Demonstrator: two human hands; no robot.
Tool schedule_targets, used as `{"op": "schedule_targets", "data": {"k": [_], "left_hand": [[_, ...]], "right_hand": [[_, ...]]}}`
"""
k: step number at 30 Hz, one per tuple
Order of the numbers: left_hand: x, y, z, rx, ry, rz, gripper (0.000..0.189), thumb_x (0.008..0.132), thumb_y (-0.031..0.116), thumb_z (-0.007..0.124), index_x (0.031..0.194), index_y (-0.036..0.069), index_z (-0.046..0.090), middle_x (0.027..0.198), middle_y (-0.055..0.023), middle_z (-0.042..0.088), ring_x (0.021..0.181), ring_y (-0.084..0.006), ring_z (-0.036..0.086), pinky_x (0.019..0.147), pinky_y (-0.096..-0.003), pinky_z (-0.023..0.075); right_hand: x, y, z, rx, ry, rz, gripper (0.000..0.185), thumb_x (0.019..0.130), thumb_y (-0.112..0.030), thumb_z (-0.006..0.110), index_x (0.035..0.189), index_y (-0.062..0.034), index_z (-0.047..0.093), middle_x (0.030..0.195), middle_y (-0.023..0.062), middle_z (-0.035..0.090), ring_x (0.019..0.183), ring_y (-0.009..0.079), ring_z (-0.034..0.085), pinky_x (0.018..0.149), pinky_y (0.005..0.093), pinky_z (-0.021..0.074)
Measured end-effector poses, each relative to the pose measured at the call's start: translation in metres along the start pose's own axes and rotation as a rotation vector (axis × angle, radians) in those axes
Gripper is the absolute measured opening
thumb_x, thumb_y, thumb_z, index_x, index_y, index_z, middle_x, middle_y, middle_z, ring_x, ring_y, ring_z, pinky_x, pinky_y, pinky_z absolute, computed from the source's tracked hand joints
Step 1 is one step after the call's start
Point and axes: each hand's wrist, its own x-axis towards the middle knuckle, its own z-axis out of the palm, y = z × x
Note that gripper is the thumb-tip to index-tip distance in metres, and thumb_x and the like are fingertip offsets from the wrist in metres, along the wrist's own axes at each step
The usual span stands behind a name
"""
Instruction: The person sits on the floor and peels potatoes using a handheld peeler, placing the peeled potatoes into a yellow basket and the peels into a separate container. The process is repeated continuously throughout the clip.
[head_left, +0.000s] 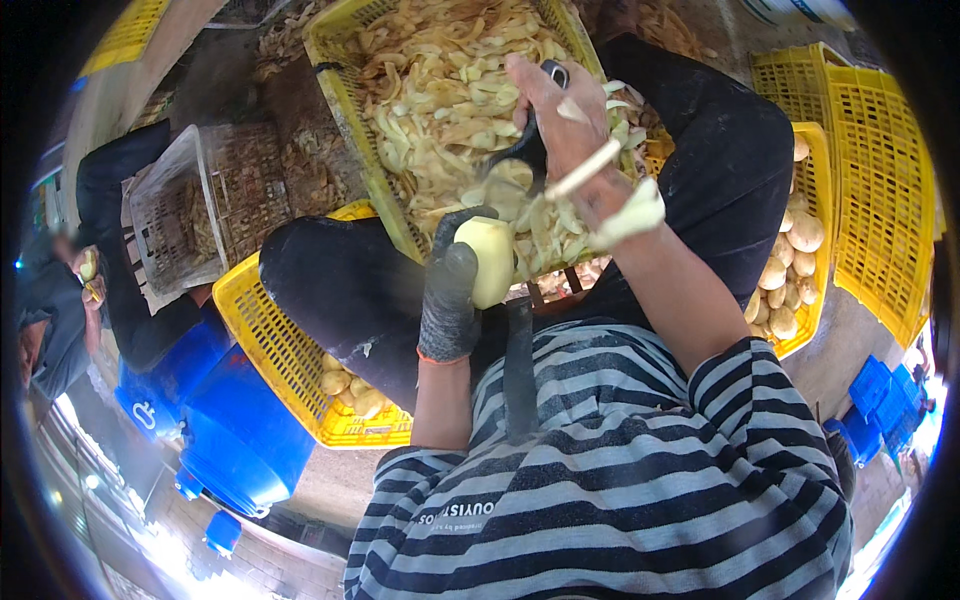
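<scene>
In a dark grey knit glove, my left hand (450, 289) grips a peeled, pale yellow potato (493, 262) in front of my waist. My bare right hand (571, 112) is closed around a black-handled peeler (531, 150), whose working end is blurred by motion. Strips of potato peel (630, 214) hang on or fly past my right wrist. Beneath both hands, a yellow plastic crate (341, 120) between my knees holds a heap of potato peelings (442, 112). The peeler is beyond the potato, apparently apart from it.
Unpeeled potatoes (784, 262) fill a yellow crate (821, 225) at my right. Another yellow crate (270, 322) under my left leg holds potatoes (352, 394). Empty-looking yellow crates (881, 195) stand far right. Blue barrels (240, 427), a grey crate (214, 202) and a seated co-worker (60, 322) are left.
</scene>
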Motion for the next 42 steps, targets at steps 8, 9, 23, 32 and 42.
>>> {"op": "schedule_targets", "data": {"k": [8,9,23,32,42], "left_hand": [[0.003,0.003,0.007,0.401,0.110,0.161,0.052,0.075,0.032,0.068,0.112,-0.001,0.050,0.101,-0.0098,0.059,0.093,-0.0179,0.057,0.084,-0.0298,0.0455],[0.000,0.002,0.006,0.442,0.103,0.184,0.052,0.076,0.031,0.068,0.112,0.000,0.050,0.101,-0.0100,0.058,0.093,-0.0179,0.057,0.084,-0.0295,0.0453],[0.009,0.011,-0.005,-0.452,0.114,-0.106,0.060,0.090,0.057,0.039,0.114,0.002,0.051,0.096,-0.0138,0.061,0.078,-0.0270,0.063,0.068,-0.0385,0.0535],[0.022,0.007,-0.011,-0.613,0.195,-0.149,0.042,0.089,0.047,0.049,0.101,0.007,0.056,0.091,-0.0097,0.061,0.082,-0.0249,0.061,0.076,-0.0374,0.0506],[0.011,-0.002,-0.011,-0.502,0.081,-0.370,0.050,0.089,0.047,0.048,0.106,0.001,0.057,0.084,-0.0185,0.064,0.072,-0.0322,0.063,0.066,-0.0419,0.0539]], "right_hand": [[-0.036,-0.009,0.003,-0.093,-0.218,0.158,0.042,0.078,-0.039,0.070,0.077,-0.0003,0.054,0.060,0.0040,0.053,0.053,0.0120,0.051,0.054,0.0246,0.0423],[-0.025,0.003,0.002,-0.166,-0.207,0.222,0.042,0.077,-0.039,0.071,0.077,-0.0002,0.054,0.060,0.0046,0.053,0.054,0.0126,0.052,0.054,0.0251,0.0425],[-0.041,-0.013,-0.012,0.104,0.008,-0.059,0.039,0.079,-0.027,0.069,0.088,0.0025,0.046,0.062,0.0071,0.055,0.046,0.0135,0.050,0.042,0.0278,0.0410],[-0.073,0.017,0.011,0.288,-0.192,0.048,0.033,0.082,-0.023,0.068,0.089,0.0009,0.047,0.062,0.0022,0.050,0.045,0.0090,0.047,0.039,0.0238,0.0384],[0.027,0.031,0.017,-0.107,0.082,-0.066,0.041,0.078,-0.030,0.067,0.085,0.0053,0.047,0.059,0.0108,0.052,0.054,0.0197,0.052,0.053,0.0331,0.0426]]}}
